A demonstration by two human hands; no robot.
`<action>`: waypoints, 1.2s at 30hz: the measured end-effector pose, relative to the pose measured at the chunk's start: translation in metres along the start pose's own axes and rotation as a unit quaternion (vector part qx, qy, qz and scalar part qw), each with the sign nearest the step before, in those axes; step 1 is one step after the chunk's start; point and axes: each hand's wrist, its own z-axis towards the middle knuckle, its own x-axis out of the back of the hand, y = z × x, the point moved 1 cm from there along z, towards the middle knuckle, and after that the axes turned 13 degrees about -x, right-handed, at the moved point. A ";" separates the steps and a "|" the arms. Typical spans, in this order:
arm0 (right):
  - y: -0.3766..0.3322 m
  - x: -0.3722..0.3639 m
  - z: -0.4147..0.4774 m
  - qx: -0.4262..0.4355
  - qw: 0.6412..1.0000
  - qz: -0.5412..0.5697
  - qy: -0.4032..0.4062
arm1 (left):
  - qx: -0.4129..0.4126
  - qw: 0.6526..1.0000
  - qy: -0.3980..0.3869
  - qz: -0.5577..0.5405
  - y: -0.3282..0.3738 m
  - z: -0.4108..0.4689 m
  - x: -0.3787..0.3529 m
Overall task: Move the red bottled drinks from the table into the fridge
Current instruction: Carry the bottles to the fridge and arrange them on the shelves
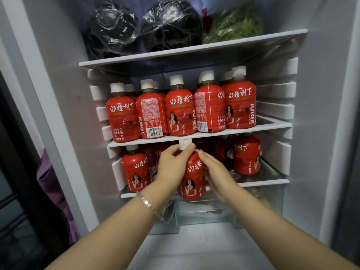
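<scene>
Two hands carry one red-labelled plastic drink bottle with a white cap at the near edge of the lower white fridge shelf. The left hand has its grip pinched around the neck; the right hand presses the side. Best keep it upright, dip the cap under the middle shelf, and slide it into the gap between standing bottles.

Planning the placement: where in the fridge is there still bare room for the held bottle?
Middle shelf: front row packed wall to wall with red white-capped bottles. Lower shelf: bare front strip between the held red bottle and the right-hand bottle. Left hand and right hand fill the centre.
</scene>
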 end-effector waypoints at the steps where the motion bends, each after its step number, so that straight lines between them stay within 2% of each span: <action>1: -0.002 -0.002 0.000 -0.004 1.000 0.005 0.002 | 0.019 1.000 -0.008 -0.010 0.000 -0.002 -0.002; 5: -0.005 -0.009 0.000 -0.020 0.998 0.055 0.013 | 0.054 0.987 -0.115 -0.100 -0.008 -0.007 0.009; 7: -0.004 -0.011 0.001 -0.037 0.997 0.069 0.018 | 0.055 0.982 -0.137 -0.118 -0.013 -0.009 0.014; 10: -0.003 -0.014 -0.001 -0.062 0.991 0.120 0.008 | 0.021 0.993 -0.101 -0.066 -0.014 -0.011 0.009; 13: -0.002 -0.017 0.000 -0.048 0.987 0.155 0.020 | -0.016 0.998 -0.062 -0.023 -0.013 -0.009 0.003; 20: 0.003 -0.021 -0.007 -0.019 0.978 0.208 0.018 | -0.072 0.995 -0.063 -0.008 -0.010 -0.016 0.003; 22: 0.005 -0.021 -0.010 0.011 0.985 0.171 0.022 | -0.064 0.997 -0.050 -0.012 -0.008 -0.016 0.003; 25: 0.006 -0.020 -0.012 0.083 0.995 0.020 0.059 | -0.013 0.999 -0.045 0.016 -0.009 -0.006 0.002; 27: 0.010 -0.017 -0.015 0.112 0.989 -0.053 0.084 | 0.040 0.997 -0.070 -0.012 -0.009 -0.003 0.003; 31: 0.019 -0.017 -0.020 0.117 0.980 -0.119 0.109 | 0.124 0.981 -0.131 -0.073 -0.001 0.003 0.011; 34: 0.013 -0.018 -0.023 0.122 0.977 -0.112 0.131 | 0.111 0.975 -0.191 -0.029 0.006 0.011 0.019; 36: 0.007 -0.016 -0.025 0.122 0.981 -0.109 0.105 | 0.074 0.970 -0.229 0.007 0.007 0.014 0.021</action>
